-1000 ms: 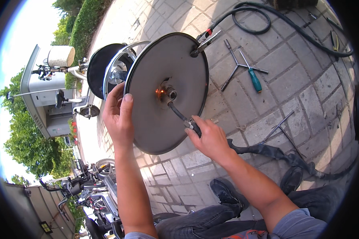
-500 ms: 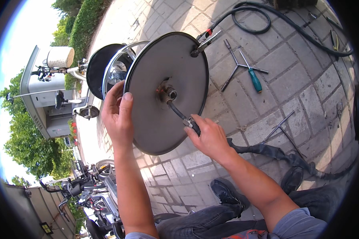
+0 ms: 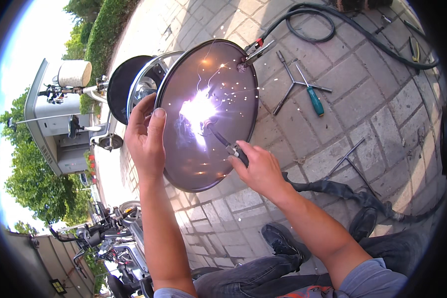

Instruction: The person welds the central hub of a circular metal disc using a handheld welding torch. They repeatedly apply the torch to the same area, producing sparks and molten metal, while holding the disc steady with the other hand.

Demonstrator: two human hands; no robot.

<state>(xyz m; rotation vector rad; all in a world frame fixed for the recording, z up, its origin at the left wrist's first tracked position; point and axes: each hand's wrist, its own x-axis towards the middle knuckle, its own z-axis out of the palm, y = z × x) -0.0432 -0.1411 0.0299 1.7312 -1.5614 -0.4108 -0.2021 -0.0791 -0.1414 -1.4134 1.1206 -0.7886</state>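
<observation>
My left hand grips the left edge of a large dark metal disc, with a silver wheel rim behind it. My right hand holds a welding torch, its curved neck reaching to the disc's centre. A bright arc burns there with scattered sparks and some smoke, hiding the hub. A metal clamp with a red part on its cable bites the disc's upper right edge.
On the pavers lie two Y-shaped wrenches, a teal screwdriver, pliers and cables. A light vehicle with a second dark disc stands behind. Parked two-wheelers are at lower left. My shoes are below.
The small orange glow at the disc's centre, dimmer half a second ago, is now a brilliant arc with sparks and smoke. My hands and the disc have shifted very slightly.
</observation>
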